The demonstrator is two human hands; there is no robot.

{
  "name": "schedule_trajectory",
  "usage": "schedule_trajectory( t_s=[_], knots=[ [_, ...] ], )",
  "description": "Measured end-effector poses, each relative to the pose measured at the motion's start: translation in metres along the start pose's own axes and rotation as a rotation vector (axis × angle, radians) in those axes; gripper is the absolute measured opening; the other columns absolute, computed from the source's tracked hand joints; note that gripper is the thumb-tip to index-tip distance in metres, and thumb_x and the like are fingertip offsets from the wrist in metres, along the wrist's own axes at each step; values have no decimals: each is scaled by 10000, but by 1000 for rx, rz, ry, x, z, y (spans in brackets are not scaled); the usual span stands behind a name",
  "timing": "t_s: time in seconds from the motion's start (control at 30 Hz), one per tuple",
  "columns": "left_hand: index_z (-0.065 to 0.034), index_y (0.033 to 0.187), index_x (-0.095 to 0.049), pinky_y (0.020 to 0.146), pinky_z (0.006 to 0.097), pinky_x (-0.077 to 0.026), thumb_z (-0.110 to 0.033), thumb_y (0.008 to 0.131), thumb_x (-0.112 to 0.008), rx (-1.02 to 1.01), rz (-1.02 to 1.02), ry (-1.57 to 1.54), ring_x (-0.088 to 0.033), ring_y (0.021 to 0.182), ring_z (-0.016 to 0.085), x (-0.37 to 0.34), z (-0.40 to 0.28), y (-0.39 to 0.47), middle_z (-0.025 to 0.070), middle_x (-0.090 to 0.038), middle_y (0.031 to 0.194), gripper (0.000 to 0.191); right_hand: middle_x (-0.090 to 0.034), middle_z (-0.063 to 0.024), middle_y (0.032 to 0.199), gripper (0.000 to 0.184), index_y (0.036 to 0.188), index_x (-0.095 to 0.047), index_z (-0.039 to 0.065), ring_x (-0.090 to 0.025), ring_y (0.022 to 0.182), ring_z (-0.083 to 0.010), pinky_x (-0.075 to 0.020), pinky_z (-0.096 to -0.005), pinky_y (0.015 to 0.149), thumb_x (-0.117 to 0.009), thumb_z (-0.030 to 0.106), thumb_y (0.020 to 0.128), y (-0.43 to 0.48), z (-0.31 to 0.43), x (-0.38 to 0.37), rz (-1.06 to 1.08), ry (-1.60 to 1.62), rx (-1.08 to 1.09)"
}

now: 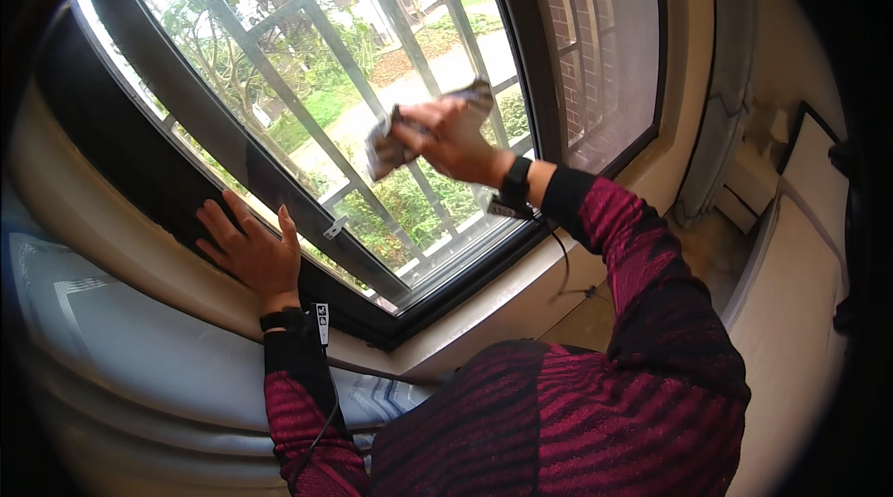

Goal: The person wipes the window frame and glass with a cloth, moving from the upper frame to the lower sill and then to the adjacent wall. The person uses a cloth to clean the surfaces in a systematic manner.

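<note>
My right hand presses a crumpled cloth to the glass pane of a sliding window; the cloth shows on both sides of the fingers and is slightly blurred. Against the dark window frame at the lower left rests my left hand, fingers spread, holding nothing. A small metal latch is fixed on the sash edge, just right of that hand. Both wrists wear black straps with small devices and thin cables.
Metal security bars stand outside the glass, with plants beyond. Right of the pane is a second window panel before a brick wall. A pale curtain hangs at the lower left, another at the right. The sill runs below.
</note>
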State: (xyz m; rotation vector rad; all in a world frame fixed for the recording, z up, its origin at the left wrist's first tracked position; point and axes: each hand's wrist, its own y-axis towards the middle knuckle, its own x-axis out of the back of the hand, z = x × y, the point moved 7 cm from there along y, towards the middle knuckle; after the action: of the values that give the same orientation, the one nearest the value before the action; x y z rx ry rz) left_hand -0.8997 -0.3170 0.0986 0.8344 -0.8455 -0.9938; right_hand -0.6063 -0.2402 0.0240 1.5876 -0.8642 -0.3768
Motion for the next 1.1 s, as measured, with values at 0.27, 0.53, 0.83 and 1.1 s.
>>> schedule_trajectory(
  t_s=[0.27,0.53,0.83,1.1],
  knots=[
    [-75,1645,-387,1222,661,-292,-512,1028,-622,13,-25,-19,-333,1582,432,2,-1,-2,220,-341,1690,792,-625,-57,1312,422,1352,-654,146,-606,1104,-202,-452,-388,934,-744,152,940,-36,33,5,70,76,144],
    [-63,1646,-401,1272,628,-213,-562,1042,-579,19,7,14,-291,1604,398,-1,2,-5,209,-318,1699,803,-659,-67,1217,529,1387,-637,144,-621,1062,-242,-469,-393,869,-823,146,891,105,-59,27,-257,-207,4],
    [-83,1651,-385,1255,630,-241,-545,1047,-589,35,-15,-23,-325,1588,401,1,1,-3,210,-353,1685,787,-657,-20,1240,516,1364,-661,132,-597,1020,-216,-466,-391,871,-843,208,887,93,-25,22,-224,-120,29],
    [-78,1648,-392,1247,629,-254,-537,1039,-609,29,-32,-22,-324,1591,394,2,0,-3,208,-357,1685,792,-661,-58,1231,435,1328,-685,74,-579,988,-214,-451,-376,860,-794,181,921,13,8,14,-49,-66,-10]
  ],
)
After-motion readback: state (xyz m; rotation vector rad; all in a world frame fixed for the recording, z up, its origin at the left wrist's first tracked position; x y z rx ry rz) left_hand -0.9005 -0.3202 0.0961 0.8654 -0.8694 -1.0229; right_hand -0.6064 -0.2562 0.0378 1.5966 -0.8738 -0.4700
